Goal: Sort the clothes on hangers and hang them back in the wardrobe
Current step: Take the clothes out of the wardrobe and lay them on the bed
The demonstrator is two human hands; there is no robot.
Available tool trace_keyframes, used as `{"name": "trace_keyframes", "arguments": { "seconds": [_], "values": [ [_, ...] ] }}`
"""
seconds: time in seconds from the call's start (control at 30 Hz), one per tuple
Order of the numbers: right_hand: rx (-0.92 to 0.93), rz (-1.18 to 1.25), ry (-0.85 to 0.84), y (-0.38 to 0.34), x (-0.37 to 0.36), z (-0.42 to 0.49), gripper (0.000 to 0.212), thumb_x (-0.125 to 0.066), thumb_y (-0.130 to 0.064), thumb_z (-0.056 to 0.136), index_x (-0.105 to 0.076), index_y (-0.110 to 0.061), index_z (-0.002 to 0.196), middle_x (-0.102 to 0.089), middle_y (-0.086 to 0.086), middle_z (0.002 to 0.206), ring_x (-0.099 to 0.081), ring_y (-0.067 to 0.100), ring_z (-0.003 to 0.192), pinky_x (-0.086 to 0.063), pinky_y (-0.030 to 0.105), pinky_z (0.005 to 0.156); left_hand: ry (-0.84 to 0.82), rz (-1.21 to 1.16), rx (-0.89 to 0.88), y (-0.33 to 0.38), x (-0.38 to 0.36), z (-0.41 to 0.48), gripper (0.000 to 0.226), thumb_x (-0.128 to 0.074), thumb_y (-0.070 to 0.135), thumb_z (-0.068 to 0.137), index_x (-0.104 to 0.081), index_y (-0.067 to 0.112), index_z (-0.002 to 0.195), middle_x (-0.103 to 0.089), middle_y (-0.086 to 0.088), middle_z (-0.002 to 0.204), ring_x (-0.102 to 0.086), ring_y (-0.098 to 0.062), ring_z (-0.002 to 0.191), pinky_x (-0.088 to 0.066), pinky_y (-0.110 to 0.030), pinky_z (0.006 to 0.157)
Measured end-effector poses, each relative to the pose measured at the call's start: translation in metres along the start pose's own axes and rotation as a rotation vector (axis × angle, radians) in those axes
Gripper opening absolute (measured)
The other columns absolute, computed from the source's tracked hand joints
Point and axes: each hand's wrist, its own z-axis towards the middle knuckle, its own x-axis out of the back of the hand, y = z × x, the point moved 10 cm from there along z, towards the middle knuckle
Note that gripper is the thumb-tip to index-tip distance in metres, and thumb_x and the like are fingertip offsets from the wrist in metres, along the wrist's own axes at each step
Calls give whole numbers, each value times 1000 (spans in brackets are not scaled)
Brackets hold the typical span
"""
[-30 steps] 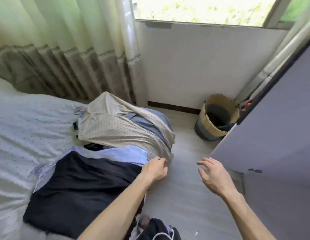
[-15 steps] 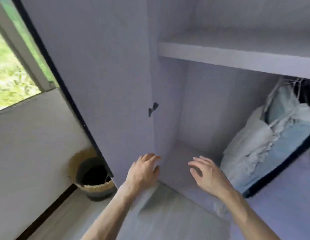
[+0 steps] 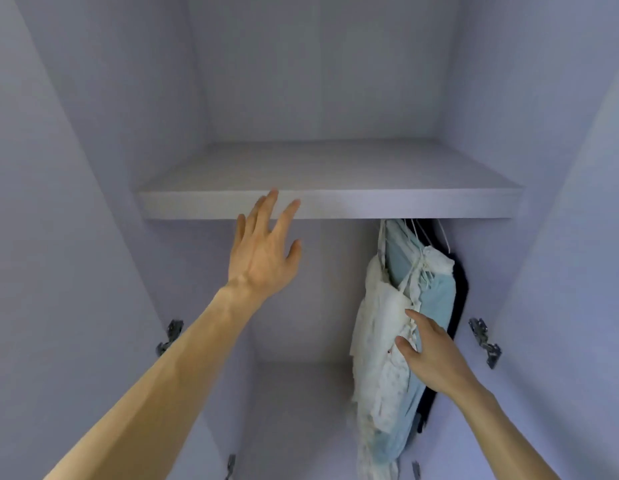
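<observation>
Inside the wardrobe (image 3: 93, 237) now, left hand (image 3: 263, 254) splayed by the shelf (image 3: 370, 206), right hand (image 3: 432, 358) relaxed, newly against clothes (image 3: 380, 323).

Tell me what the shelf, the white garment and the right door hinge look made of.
The shelf looks like laminated board, matt pale lilac-grey, with faint grain lines along its thick front edge. The white garment looks like thin, soft woven cloth, probably cotton: it creases and hangs limp. The right hinge looks like metal, dull silver-grey with glints.
</observation>
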Motion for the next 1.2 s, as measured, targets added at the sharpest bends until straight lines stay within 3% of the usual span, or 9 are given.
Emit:
{"name": "trace_keyframes", "arguments": {
  "seconds": [0.23,0.37,0.47,0.57,0.63,0.7,0.83,1.0,1.2],
  "values": [
    [-93,11,154,32,53,98,67,-55,-31,99,-23,-13,155,-34,9,155,-33,27,140,-27,33,113,6,110,1,-5,-61,79,61,-21,54,103,-1,39,158,-1,2,168,2,-21,155,2,-53,123],
    [-160,74,87,56,54,154,65,-54,-34,99,-26,-13,154,-41,8,152,-43,26,135,-36,31,107,209,162,0,-14,-78,86,66,-29,58,99,-2,41,157,-13,0,166,-8,-23,154,9,-51,122],
    [-162,104,77,63,46,185,56,-54,-35,99,-37,-15,148,-57,-2,135,-64,15,104,-45,18,75,415,185,-46,-15,-76,89,65,-37,56,96,-22,35,156,-29,-3,158,-22,-25,148,0,-55,121],
    [-161,269,45,62,29,213,59,-54,-38,99,-31,-22,151,-60,-7,129,-72,10,76,-41,17,63,535,206,-95,-14,-75,90,60,-38,55,96,-29,34,152,-35,-3,151,-29,-26,143,-6,-56,120],
    [-182,401,47,58,21,228,51,-54,-39,99,-40,-20,144,-69,-7,109,-65,10,51,-44,25,61,561,229,-111,-12,-76,91,59,-36,56,98,-29,33,151,-36,-3,150,-31,-26,142,-6,-55,121],
    [-217,520,63,55,14,239,33,-53,-35,101,-54,-15,127,-73,-4,88,-57,13,44,-44,25,52,571,248,-114,-13,-76,92,58,-35,56,98,-32,31,150,-37,-3,149,-32,-26,141,-5,-54,121],
    [-278,746,9,44,-2,250,16,-54,-16,102,-62,-9,113,-70,7,83,-57,16,50,-35,22,46,563,262,-103,-13,-77,92,58,-33,57,98,-32,31,150,-37,-3,148,-33,-25,140,-4,-52,122],
    [-260,901,-160,22,-15,248,24,-60,-3,95,-64,-14,116,-77,3,99,-64,20,78,-42,28,63,537,261,-76,-13,-75,95,57,-30,58,99,-39,29,147,-38,-3,147,-35,-25,139,-5,-52,122],
    [-168,952,-162,-5,-4,250,28,-59,2,95,-64,-8,121,-74,8,109,-67,17,97,-50,28,80,480,257,-38,-12,-73,94,59,-38,56,95,-37,30,148,-36,-2,149,-32,-26,141,-6,-54,121]
  ]
}}
